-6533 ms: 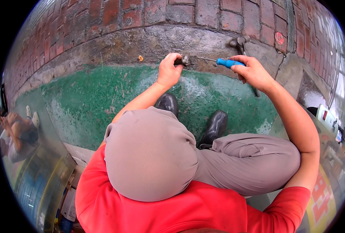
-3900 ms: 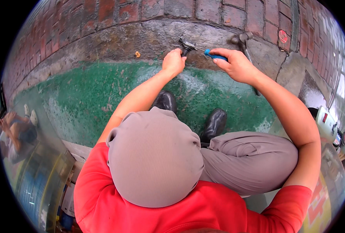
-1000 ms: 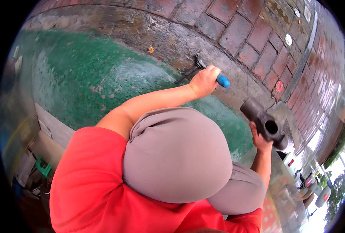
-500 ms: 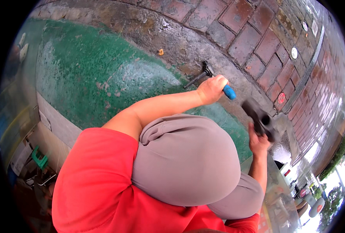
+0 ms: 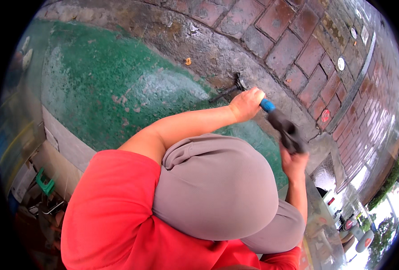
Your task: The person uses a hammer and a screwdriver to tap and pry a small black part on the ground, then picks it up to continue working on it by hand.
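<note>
My left hand (image 5: 248, 104) is closed around a blue-handled tool (image 5: 267, 105). Its dark metal head (image 5: 240, 83) and a thin dark arm stick out beyond my fingers, low over the ground; its exact kind is not clear. Closed around one end of a dark, elongated block-like piece (image 5: 285, 129) with a round hole is my right hand (image 5: 294, 161). Motion smears this piece. Its far end is at the end of the blue handle, touching it or very close.
Green-painted ground (image 5: 96, 76) lies left of the tool, with a wet concrete strip (image 5: 199, 45) and reddish paving bricks (image 5: 276, 20) beyond. My knee (image 5: 217, 184) in grey-brown trousers rises just below my hands. A small green stool (image 5: 45, 182) stands at lower left.
My right hand has moved left and slightly down, bringing the dark piece from a gap away to the end of the blue handle. My left hand has barely moved.
</note>
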Demonstrator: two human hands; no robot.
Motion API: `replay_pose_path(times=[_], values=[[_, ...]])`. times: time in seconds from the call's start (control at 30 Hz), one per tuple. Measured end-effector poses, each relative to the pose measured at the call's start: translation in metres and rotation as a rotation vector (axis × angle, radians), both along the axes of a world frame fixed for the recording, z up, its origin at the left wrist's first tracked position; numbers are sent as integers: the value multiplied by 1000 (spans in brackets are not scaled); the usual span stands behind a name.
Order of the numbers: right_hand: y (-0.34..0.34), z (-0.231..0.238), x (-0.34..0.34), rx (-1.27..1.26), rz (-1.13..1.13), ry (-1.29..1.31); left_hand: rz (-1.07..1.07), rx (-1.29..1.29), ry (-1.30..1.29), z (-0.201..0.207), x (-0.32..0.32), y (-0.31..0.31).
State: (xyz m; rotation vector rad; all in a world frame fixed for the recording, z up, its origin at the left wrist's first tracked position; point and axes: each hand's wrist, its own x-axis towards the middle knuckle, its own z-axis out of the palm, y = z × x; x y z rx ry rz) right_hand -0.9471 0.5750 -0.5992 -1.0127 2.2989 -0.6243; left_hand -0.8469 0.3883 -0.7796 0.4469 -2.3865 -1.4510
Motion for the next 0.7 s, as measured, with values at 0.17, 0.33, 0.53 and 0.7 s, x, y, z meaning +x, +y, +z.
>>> replay_pose_path(times=[0.17,0.33,0.53,0.7], values=[[-8,9,11,93,41,-29,3,-16,-12,-1,4,-2],[7,15,-2,-71,169,254,0,-8,18,4,10,-5],[-18,8,12,71,-177,79,15,-11,39,2,12,-6],[-3,12,10,-181,-272,46,20,-23,92,2,14,-9]])
